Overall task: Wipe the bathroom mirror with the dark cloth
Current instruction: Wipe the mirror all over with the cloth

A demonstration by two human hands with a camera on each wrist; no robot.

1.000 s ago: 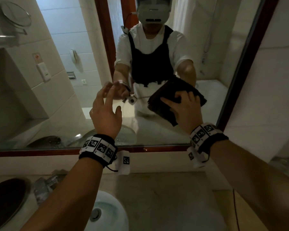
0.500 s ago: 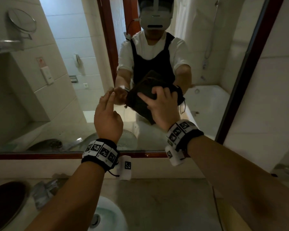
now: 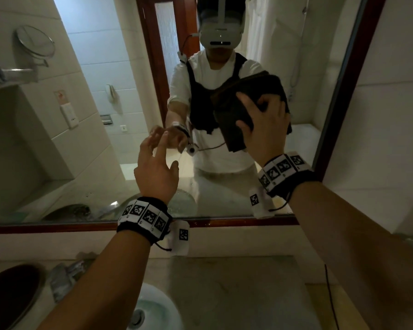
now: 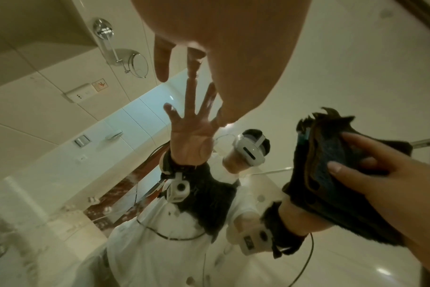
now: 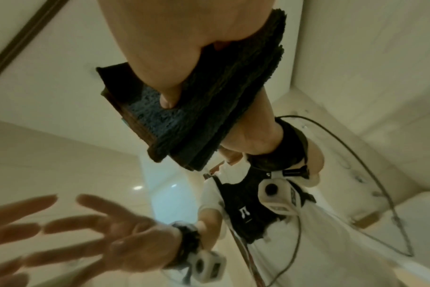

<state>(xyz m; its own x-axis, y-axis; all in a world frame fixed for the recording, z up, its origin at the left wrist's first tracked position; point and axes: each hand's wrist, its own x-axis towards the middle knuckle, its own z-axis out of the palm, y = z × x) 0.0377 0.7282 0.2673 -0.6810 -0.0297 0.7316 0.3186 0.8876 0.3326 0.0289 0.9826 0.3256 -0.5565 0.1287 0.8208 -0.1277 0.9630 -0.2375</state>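
Observation:
The mirror (image 3: pixel 100 151) has a dark red frame and fills the wall ahead. My right hand (image 3: pixel 264 120) holds the folded dark cloth (image 3: pixel 227 115) against the glass right of centre, its fingers bent onto the cloth and its thumb at the cloth's lower edge. The cloth (image 4: pixel 324 155) shows a blue inner layer in the left wrist view, and the thumb lies on that layer in the right wrist view (image 5: pixel 209 101). My left hand (image 3: pixel 156 148) is lower and to the left. Its fingers are straight, and their tips (image 4: pixel 192 74) touch the glass and hold nothing.
Below the mirror lies a counter (image 3: pixel 236 289) with a white basin (image 3: pixel 153 310), a dark round bowl (image 3: pixel 10 296) at the left and some packets (image 3: pixel 65 277). A tiled wall (image 3: pixel 391 115) borders the mirror on the right. A thin black cable (image 3: pixel 332 298) hangs at the lower right.
My right hand slid the cloth left across the glass, then up and to the right. The left hand stayed with its fingertips on the mirror.

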